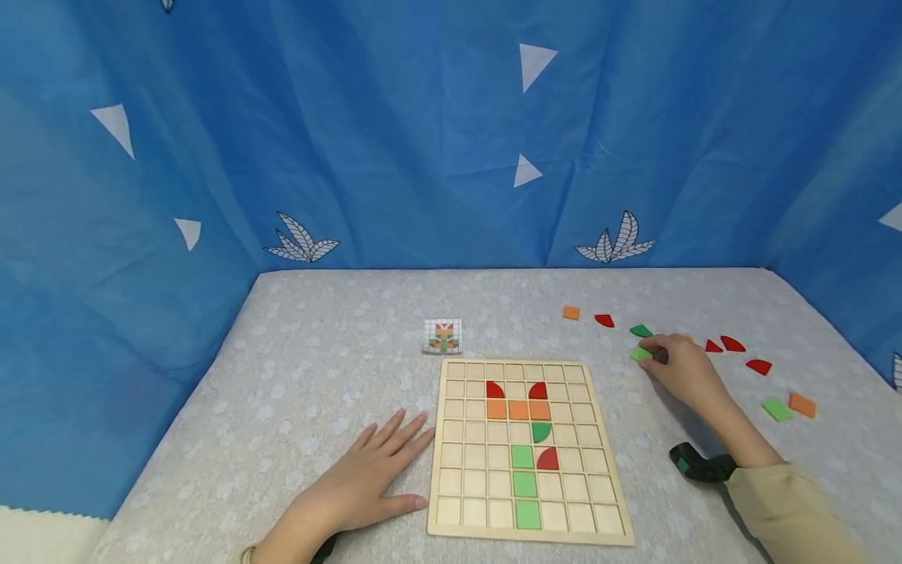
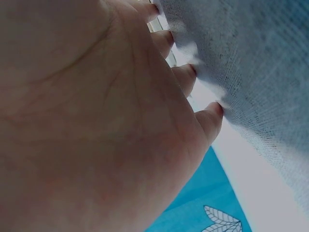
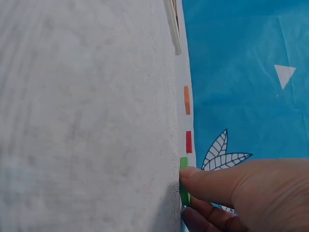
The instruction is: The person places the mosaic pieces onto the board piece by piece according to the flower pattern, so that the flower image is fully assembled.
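My right hand [image 1: 682, 372] is at the right of the table, thumb and fingers pinching a light green square tile [image 1: 640, 354]. In the right wrist view the thumb lies across green [image 3: 184, 193] close over the cloth. Just behind is a dark green quarter-circle tile [image 1: 640, 330]. My left hand [image 1: 369, 478] rests flat on the cloth with fingers spread, fingertips right at the left edge of the wooden grid board [image 1: 451, 521]. On the board lie three orange squares [image 1: 517, 410], three light green squares [image 1: 524, 484], red quarter circles [image 1: 548, 459] and one dark green quarter circle [image 1: 541, 432].
A small pattern card [image 1: 442, 337] sits behind the board. Loose tiles spread along the right: an orange square [image 1: 571, 312], red quarter circles [image 1: 759, 366], a red triangle [image 1: 713, 345], a light green square [image 1: 777, 409] and another orange tile [image 1: 802, 404]. A blue curtain [image 1: 423, 157] surrounds the table.
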Demonstrator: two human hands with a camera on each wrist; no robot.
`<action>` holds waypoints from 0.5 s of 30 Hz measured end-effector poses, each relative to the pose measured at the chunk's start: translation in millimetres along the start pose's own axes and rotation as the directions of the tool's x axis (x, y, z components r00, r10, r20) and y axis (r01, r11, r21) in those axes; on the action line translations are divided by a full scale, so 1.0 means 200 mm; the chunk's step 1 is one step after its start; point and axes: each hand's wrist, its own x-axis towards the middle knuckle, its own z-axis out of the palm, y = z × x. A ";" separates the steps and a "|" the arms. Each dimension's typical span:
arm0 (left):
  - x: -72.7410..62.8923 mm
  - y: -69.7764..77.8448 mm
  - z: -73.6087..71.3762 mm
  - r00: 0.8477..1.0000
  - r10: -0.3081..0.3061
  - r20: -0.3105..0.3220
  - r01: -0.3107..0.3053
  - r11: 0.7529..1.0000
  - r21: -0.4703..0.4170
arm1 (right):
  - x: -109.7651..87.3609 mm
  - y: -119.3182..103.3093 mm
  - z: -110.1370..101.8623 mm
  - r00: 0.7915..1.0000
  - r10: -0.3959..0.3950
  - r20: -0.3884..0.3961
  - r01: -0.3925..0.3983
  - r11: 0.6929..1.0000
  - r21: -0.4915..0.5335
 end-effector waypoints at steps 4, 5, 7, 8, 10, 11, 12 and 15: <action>0.00 0.00 -0.01 1.000 0.001 -0.008 -0.001 1.000 0.005 | 0.01 0.00 0.00 1.000 0.017 0.000 -0.017 1.000 0.012; 0.00 0.00 -0.01 1.000 0.002 -0.008 -0.002 1.000 0.004 | 0.01 0.00 0.00 1.000 0.019 0.003 -0.019 1.000 0.014; 0.00 0.00 -0.01 1.000 0.002 -0.007 -0.002 1.000 0.001 | 0.01 0.00 0.00 1.000 0.024 0.010 -0.024 1.000 0.017; 0.00 0.00 -0.01 1.000 0.002 -0.007 -0.002 1.000 -0.001 | 0.01 0.00 0.00 1.000 0.025 0.012 -0.026 0.999 0.019; 0.00 0.00 -0.01 1.000 0.003 -0.009 -0.003 1.000 -0.001 | 0.01 0.00 0.00 0.999 0.028 0.016 -0.028 0.999 0.029; 0.00 0.00 -0.01 1.000 0.004 -0.011 -0.004 1.000 -0.001 | 0.01 0.00 0.01 1.000 0.024 0.015 -0.024 0.999 0.035; 0.00 0.00 -0.01 1.000 0.005 -0.013 -0.005 1.000 0.000 | 0.01 0.00 0.01 1.000 0.016 0.014 -0.017 0.999 0.043; 0.00 0.00 0.00 1.000 0.012 -0.019 -0.012 1.000 0.004 | 0.00 0.00 0.00 1.000 -0.009 -0.010 0.009 0.998 0.063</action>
